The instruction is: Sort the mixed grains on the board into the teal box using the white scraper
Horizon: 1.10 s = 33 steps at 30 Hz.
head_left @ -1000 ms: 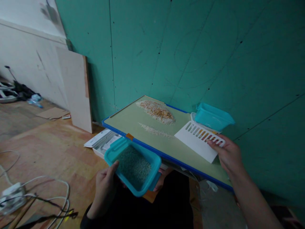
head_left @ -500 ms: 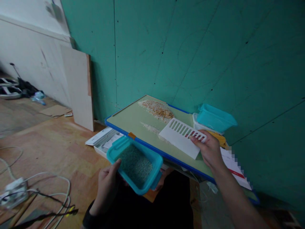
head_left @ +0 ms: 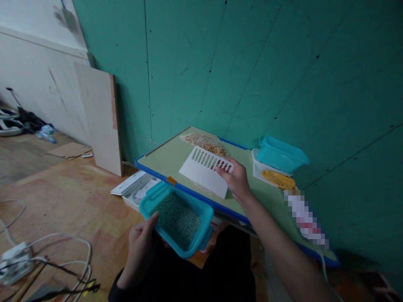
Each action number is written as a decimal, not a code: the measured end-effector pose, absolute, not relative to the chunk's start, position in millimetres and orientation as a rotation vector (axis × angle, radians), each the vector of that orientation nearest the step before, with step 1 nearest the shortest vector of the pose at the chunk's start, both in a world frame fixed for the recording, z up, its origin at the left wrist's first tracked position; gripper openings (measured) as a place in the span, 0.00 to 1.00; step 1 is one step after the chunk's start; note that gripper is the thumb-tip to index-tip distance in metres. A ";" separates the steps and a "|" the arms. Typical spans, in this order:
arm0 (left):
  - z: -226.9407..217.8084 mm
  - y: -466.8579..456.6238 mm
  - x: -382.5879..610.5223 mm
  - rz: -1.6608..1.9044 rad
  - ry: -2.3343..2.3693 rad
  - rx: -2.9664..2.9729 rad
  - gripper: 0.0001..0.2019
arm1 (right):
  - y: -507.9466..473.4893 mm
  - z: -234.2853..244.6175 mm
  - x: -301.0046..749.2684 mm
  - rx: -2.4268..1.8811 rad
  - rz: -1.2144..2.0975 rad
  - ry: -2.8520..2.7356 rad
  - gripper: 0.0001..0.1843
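Observation:
My left hand (head_left: 141, 237) is closed on the left rim of a teal plastic container (head_left: 185, 252), its thumb over the edge. Small pale grains (head_left: 181, 218), like rice, lie inside. Beyond it, my right hand (head_left: 238, 180) grips the slotted end of a flat white scraper (head_left: 201, 173) by its right corner. The scraper is tilted over a pale green tabletop (head_left: 154, 161), with white grains (head_left: 204, 188) along its near edge. Behind the scraper lies a heap of yellow beans mixed with white grains (head_left: 204, 141). Bare skin shows beside the container's right end; I cannot tell what body part.
At the table's right stand a second teal container (head_left: 280, 153) and a white tray (head_left: 256, 167) with a yellow cloth-like thing (head_left: 278, 179). An open white box (head_left: 132, 197) sits below the table's left edge. Cables and a power strip (head_left: 17, 260) lie on the floor.
My right hand has moved the scraper left across the tabletop, over where the smaller patch of white grains lay. My left hand still holds the container in about the same place.

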State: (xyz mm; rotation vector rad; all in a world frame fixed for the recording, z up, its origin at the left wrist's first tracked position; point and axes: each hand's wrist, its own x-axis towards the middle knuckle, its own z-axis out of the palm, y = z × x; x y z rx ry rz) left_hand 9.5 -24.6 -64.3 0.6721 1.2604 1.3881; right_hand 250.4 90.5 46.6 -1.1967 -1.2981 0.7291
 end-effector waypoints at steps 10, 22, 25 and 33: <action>-76.4 -20.7 5.8 1.348 1.167 0.638 0.29 | 31.0 48.0 312.7 -1.162 0.683 -0.964 0.32; -66.0 -19.6 10.0 1.364 1.178 0.626 0.26 | -4.9 23.2 325.4 -1.322 0.669 -0.919 0.31; -51.3 -22.5 7.6 1.311 1.197 0.660 0.25 | 0.3 26.4 308.2 -1.309 0.743 -0.955 0.31; -44.5 -22.3 2.5 1.306 1.167 0.702 0.26 | 5.3 40.8 298.0 -1.238 0.820 -0.955 0.32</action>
